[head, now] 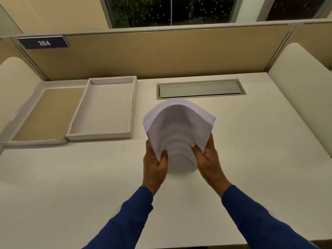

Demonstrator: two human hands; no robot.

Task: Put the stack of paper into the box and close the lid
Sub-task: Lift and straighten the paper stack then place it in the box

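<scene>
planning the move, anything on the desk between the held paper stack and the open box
Nothing: the head view shows bare desk between paper stack and box.

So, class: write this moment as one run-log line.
stage: carrying | left hand and right hand: gripping stack of paper, bowed, above desk | box: open, empty | lid: beside box, off

White worktop (233, 159). Grey cable hatch (200, 89) set flush near far edge. Beige partition (161, 54) behind, number plate (43, 42) reading 384 at its left top corner. Dark window (170, 9) above.
</scene>
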